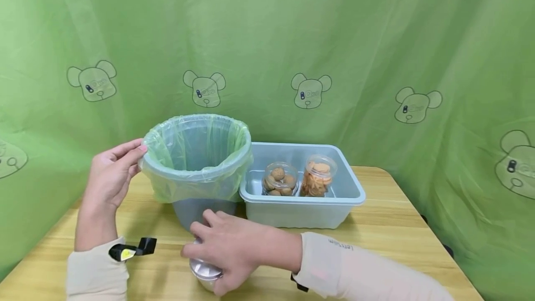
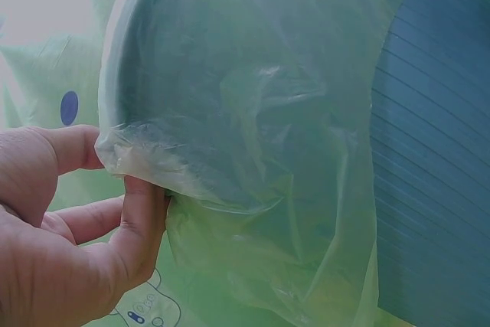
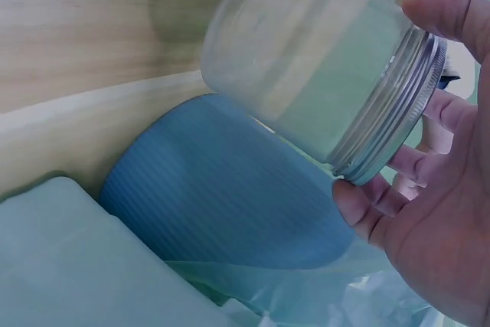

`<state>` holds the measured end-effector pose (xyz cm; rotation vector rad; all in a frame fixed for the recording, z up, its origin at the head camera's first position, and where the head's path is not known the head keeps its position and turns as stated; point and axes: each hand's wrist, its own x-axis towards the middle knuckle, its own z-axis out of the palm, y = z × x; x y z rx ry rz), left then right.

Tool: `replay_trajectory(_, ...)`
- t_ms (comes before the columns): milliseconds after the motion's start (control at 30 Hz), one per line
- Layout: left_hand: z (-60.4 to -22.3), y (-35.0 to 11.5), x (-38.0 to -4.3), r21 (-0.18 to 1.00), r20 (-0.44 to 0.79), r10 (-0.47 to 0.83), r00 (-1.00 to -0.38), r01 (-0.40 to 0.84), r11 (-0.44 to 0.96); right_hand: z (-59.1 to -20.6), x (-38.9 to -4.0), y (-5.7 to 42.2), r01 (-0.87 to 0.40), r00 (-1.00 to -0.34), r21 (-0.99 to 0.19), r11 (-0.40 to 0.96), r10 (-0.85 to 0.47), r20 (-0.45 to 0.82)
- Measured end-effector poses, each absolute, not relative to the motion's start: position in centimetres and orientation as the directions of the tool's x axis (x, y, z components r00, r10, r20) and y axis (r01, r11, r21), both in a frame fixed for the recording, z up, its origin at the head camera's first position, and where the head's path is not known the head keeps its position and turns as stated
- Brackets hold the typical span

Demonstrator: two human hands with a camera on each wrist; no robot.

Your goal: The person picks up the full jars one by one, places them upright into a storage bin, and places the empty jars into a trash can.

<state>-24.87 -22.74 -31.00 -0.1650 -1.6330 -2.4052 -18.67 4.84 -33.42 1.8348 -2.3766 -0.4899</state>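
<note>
My left hand [image 1: 110,175] pinches the rim of a blue bin [image 1: 200,212] at its left side. A thin green bag [image 1: 192,187] lines the bin and is folded down over the rim. In the left wrist view, thumb and fingers grip rim and bag [image 2: 268,112] together. In front of the bin, my right hand [image 1: 234,245] holds a clear jar [image 3: 298,59] by its silver screw lid [image 3: 398,112], fingers spread round the lid's edge. Through its see-through wall, no contents show. The head view has the hand covering much of the jar.
Right of the bin stands a light blue tub [image 1: 301,200], close against it. Inside are a clear jar of walnuts [image 1: 277,181] and a taller jar of orange-brown cookies [image 1: 316,181]. A green curtain [image 1: 259,36] hangs behind the wooden table [image 1: 388,226].
</note>
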Motion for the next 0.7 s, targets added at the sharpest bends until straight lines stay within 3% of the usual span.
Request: replay_trajectory(700,-31.1,-22.9,-24.8,0.903,0.203,-0.124,-0.971,0.235,-0.360,-27.3,-16.6,3.6,-0.881,-0.202,0.449,0.148,-0.977,-0.074)
